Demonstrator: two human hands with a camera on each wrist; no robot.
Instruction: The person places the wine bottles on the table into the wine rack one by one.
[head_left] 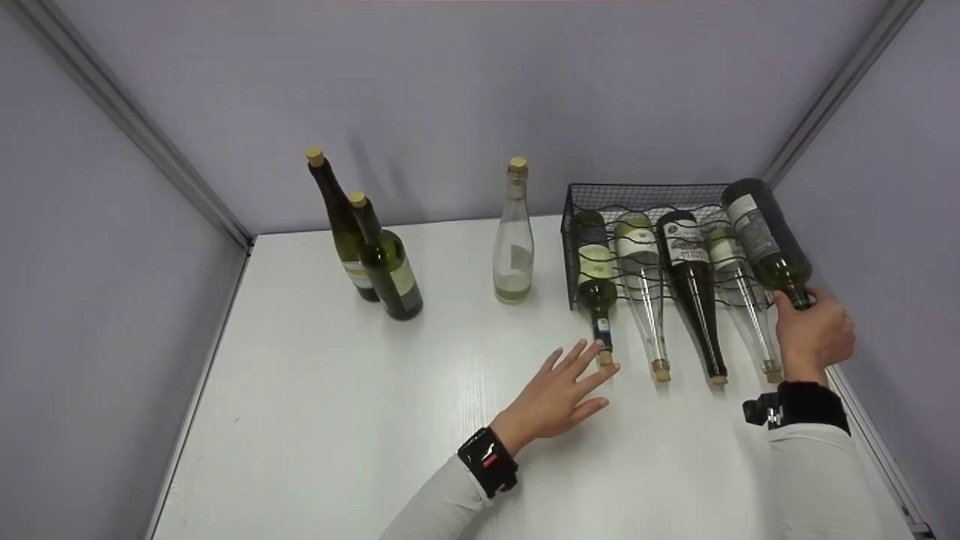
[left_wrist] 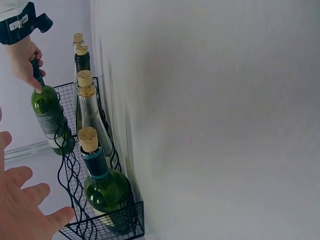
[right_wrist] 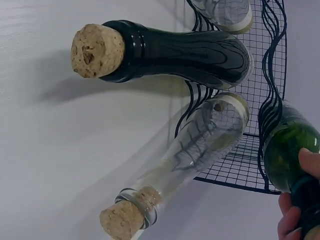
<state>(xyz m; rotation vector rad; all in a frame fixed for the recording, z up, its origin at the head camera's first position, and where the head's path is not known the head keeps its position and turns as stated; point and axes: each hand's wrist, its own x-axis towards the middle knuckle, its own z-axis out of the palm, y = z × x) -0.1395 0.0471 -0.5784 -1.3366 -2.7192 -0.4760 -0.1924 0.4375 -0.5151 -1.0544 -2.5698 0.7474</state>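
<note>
My right hand grips a dark green wine bottle by its neck. That bottle lies over the right end of a black wire rack, base toward the wall; in the right wrist view its green shoulder is against the rack's wavy wires. My left hand is spread with straight fingers, close to the cork of the leftmost racked bottle. Beside that one lie a clear bottle, a dark bottle and another clear bottle, all with corked necks toward me.
Left of the rack a clear corked bottle stands upright. Farther left stand a tall brown bottle and a green bottle, close together. Grey panels wall the white table at the back and sides.
</note>
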